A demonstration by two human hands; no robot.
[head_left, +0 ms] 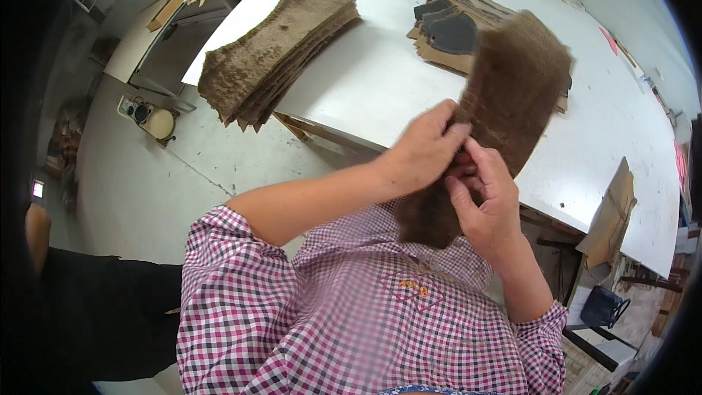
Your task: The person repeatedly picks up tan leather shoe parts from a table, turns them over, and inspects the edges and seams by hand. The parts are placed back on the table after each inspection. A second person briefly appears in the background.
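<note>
A brown furry piece of material (521, 84) hangs in front of me, its upper part over the table and its narrower lower end against my checked apron. My left hand (430, 140) pinches its left edge near the middle. Close by, my right hand (485, 194) has its fingers curled against the same edge, with thumb and fingertips closed on it. The exact spot between the fingertips is hidden. Behind the held piece lies a stack of dark patches and tan layers (450, 29), partly covered by it.
A pile of similar brown furry pieces (281, 40) overhangs the white table's (365, 95) left edge. Folded brown paper (613, 216) sits at the right edge. On the floor at left stands a small machine with a cream tank (157, 121). Someone in dark clothes (110, 314) is at lower left.
</note>
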